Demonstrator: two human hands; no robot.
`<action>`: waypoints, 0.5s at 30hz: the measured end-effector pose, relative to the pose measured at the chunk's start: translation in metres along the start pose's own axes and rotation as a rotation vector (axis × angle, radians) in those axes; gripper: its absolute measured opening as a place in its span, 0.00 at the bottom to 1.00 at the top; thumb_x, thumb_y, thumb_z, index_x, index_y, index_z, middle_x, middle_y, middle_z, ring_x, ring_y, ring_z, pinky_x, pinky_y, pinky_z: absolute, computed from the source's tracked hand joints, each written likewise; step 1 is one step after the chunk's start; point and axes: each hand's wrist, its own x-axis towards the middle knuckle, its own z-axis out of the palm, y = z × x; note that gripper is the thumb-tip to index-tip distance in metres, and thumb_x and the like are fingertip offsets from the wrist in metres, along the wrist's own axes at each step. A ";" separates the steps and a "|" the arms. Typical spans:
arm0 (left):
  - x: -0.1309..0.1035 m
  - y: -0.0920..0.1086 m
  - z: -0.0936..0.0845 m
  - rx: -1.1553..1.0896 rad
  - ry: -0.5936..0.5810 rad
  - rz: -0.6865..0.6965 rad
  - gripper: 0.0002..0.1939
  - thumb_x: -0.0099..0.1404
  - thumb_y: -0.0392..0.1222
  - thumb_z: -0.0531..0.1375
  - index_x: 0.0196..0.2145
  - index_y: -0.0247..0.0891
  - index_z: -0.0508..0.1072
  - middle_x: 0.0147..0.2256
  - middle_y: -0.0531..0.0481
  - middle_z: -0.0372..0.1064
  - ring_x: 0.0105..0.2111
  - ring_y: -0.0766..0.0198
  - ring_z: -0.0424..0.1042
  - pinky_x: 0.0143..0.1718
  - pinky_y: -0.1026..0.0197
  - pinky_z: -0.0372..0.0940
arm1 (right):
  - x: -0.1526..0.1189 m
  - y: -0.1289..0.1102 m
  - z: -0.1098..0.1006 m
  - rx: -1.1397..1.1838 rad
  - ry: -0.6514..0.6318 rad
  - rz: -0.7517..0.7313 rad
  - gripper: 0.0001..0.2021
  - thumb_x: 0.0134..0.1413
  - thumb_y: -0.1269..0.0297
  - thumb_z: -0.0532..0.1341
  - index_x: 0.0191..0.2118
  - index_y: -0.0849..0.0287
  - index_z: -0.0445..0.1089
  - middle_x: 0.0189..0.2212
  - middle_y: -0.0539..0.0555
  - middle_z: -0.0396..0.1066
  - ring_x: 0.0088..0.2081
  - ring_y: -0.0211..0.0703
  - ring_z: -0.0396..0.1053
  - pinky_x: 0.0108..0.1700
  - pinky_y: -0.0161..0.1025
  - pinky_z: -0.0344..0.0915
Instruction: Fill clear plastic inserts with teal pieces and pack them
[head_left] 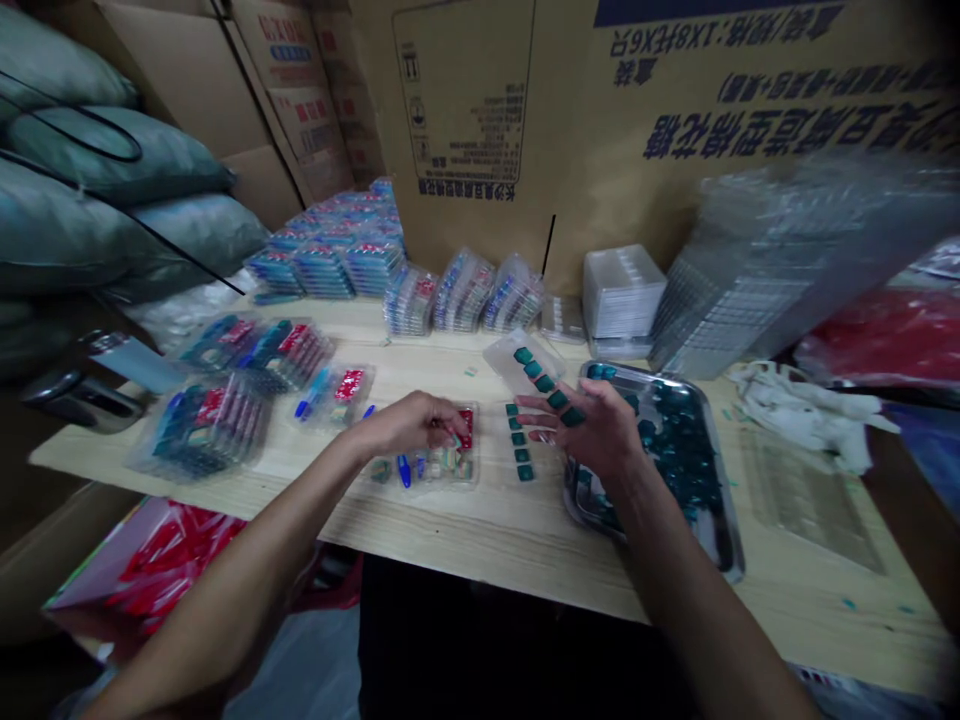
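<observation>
Forearms (232, 560), green pieces (557, 399) in right hand (606, 428), green row (519, 439) beside

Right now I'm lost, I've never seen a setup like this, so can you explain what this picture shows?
There's no machine: you see a person's two bare hands, filmed by one camera worn on the head, looking forward and down. On the pale wooden table sits a shiny metal tray of dark green pieces. Stacked clear plastic packs stand at the left. The left hand bends its fingers over a clear plastic tray with a red block; its grip is hard to make out. Along the right hand runs a slanting row of green squares; how they're held is unclear. Another row lies on the table.
</observation>
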 end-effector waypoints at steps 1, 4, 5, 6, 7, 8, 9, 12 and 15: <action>-0.008 -0.001 0.005 0.025 0.001 0.042 0.12 0.63 0.34 0.58 0.41 0.37 0.80 0.37 0.47 0.78 0.37 0.62 0.74 0.39 0.65 0.64 | 0.001 0.000 0.003 0.005 0.012 0.008 0.24 0.51 0.49 0.53 0.47 0.57 0.71 0.42 0.60 0.77 0.39 0.52 0.75 0.40 0.46 0.70; -0.022 -0.008 0.024 0.138 0.050 0.140 0.13 0.66 0.35 0.57 0.43 0.38 0.80 0.40 0.45 0.77 0.39 0.62 0.74 0.41 0.65 0.64 | 0.001 0.001 0.012 0.010 0.032 0.039 0.23 0.51 0.50 0.53 0.46 0.58 0.71 0.43 0.60 0.77 0.38 0.52 0.75 0.39 0.45 0.69; -0.024 -0.010 0.029 0.167 0.078 0.166 0.12 0.67 0.36 0.57 0.43 0.38 0.79 0.40 0.44 0.76 0.38 0.62 0.74 0.40 0.65 0.63 | 0.001 0.001 0.014 0.008 0.031 0.043 0.23 0.51 0.50 0.53 0.46 0.58 0.70 0.43 0.60 0.77 0.38 0.51 0.75 0.39 0.45 0.68; -0.026 -0.012 0.034 0.183 0.110 0.186 0.12 0.68 0.37 0.56 0.42 0.38 0.79 0.39 0.44 0.75 0.37 0.62 0.73 0.40 0.65 0.63 | 0.001 0.001 0.016 0.003 0.028 0.047 0.22 0.51 0.50 0.53 0.46 0.58 0.70 0.43 0.60 0.77 0.38 0.51 0.75 0.40 0.45 0.68; -0.028 -0.014 0.037 0.188 0.146 0.199 0.11 0.69 0.39 0.56 0.41 0.38 0.79 0.38 0.44 0.74 0.37 0.63 0.73 0.39 0.65 0.63 | 0.000 0.001 0.017 -0.003 0.027 0.047 0.22 0.51 0.50 0.53 0.46 0.58 0.70 0.43 0.60 0.77 0.38 0.51 0.75 0.40 0.45 0.68; -0.030 -0.016 0.039 0.182 0.185 0.204 0.10 0.68 0.40 0.57 0.39 0.37 0.79 0.38 0.44 0.73 0.37 0.63 0.72 0.39 0.65 0.63 | 0.000 0.001 0.018 -0.011 0.027 0.046 0.22 0.51 0.50 0.53 0.46 0.57 0.70 0.43 0.60 0.77 0.38 0.51 0.75 0.40 0.45 0.68; -0.031 -0.017 0.040 0.165 0.218 0.196 0.09 0.68 0.41 0.58 0.37 0.37 0.78 0.37 0.44 0.73 0.37 0.63 0.72 0.39 0.64 0.63 | 0.000 0.001 0.018 -0.018 0.029 0.046 0.21 0.51 0.51 0.53 0.46 0.57 0.70 0.43 0.60 0.77 0.39 0.51 0.75 0.40 0.45 0.68; -0.031 -0.018 0.038 0.044 0.267 0.061 0.07 0.65 0.43 0.61 0.35 0.36 0.76 0.31 0.50 0.72 0.31 0.65 0.70 0.34 0.66 0.62 | 0.002 0.002 0.019 -0.023 0.034 0.059 0.21 0.50 0.51 0.53 0.45 0.58 0.70 0.42 0.60 0.77 0.38 0.52 0.74 0.39 0.45 0.67; -0.025 -0.017 0.035 -0.042 0.204 -0.064 0.06 0.63 0.39 0.61 0.36 0.36 0.77 0.26 0.54 0.71 0.26 0.67 0.67 0.28 0.67 0.59 | 0.004 0.005 0.024 -0.017 0.040 0.068 0.20 0.50 0.52 0.54 0.44 0.58 0.69 0.41 0.61 0.77 0.38 0.53 0.75 0.38 0.45 0.67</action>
